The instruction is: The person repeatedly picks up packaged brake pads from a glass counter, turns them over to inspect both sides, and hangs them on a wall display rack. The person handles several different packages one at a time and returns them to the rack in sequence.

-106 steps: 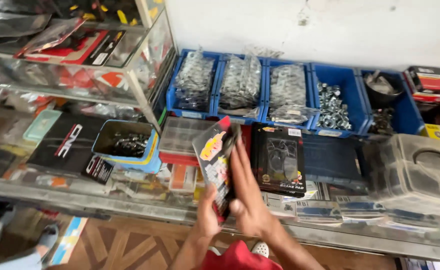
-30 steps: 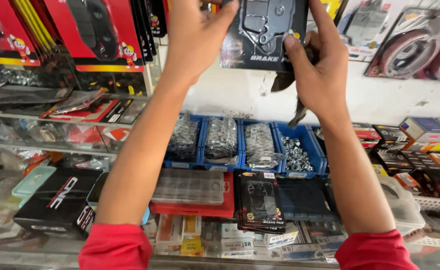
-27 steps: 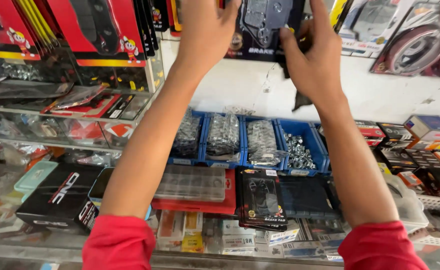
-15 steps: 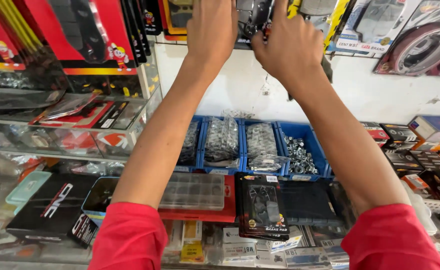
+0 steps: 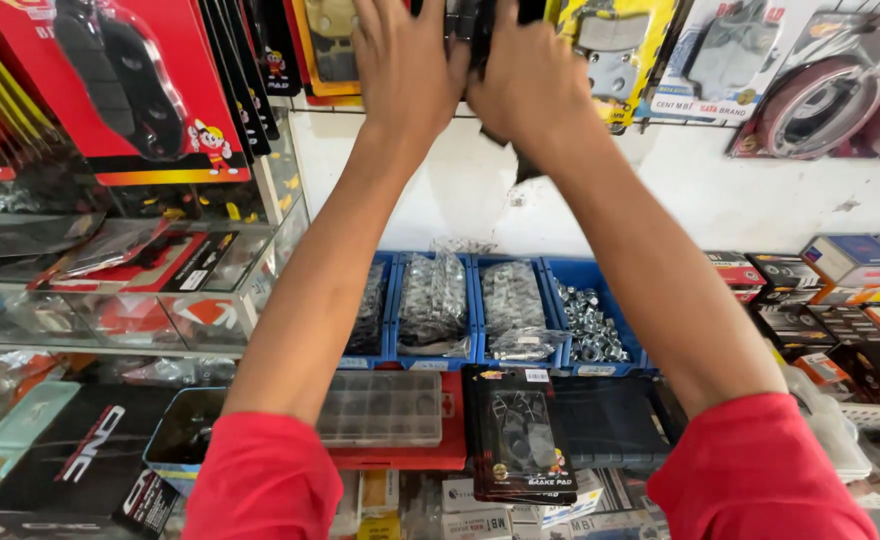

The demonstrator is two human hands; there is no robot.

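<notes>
Reaching up, the left hand (image 5: 405, 65) and right hand (image 5: 525, 85) both grasp a dark blister pack (image 5: 475, 25) at the top edge of view, among packs hanging on the wall. Keeping it square to its hook should help it seat. Its long axis cannot be told; its face seems turned away from the wall.

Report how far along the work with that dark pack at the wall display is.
Done: the dark pack is up at the row of hanging packs. In hand: the right hand grips it, the left hand presses beside it. Left: whether it is hooked is cut off at the frame's top; another black pack lies lower down.
</notes>
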